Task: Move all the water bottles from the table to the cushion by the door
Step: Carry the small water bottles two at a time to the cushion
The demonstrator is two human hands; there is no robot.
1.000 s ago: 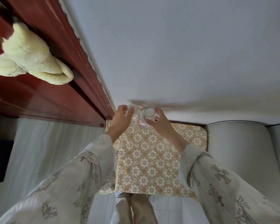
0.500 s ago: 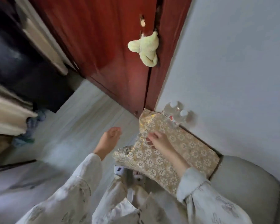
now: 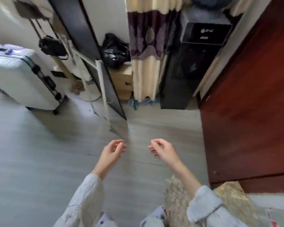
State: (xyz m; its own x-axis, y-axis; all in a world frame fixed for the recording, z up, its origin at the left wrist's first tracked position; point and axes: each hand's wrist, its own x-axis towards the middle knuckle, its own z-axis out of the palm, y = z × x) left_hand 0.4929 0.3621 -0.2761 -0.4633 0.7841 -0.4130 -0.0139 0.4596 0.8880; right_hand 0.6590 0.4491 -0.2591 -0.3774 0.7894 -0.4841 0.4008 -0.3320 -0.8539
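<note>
Since 0.5 s ago the view has swung away from the wall and the two bottles on the cushion toward the room; both hands have left the cushion, and no bottle is in view now. Left hand (image 3: 112, 152) and right hand (image 3: 162, 150) hang over the grey floor (image 3: 39, 161), apart from each other, fingers loosely curled, holding nothing. Gold-patterned cushion (image 3: 231, 196) shows only at the lower right, beside the red-brown door (image 3: 252, 112) and under the right sleeve (image 3: 203, 203); a white suitcase (image 3: 18, 79) stands far left.
</note>
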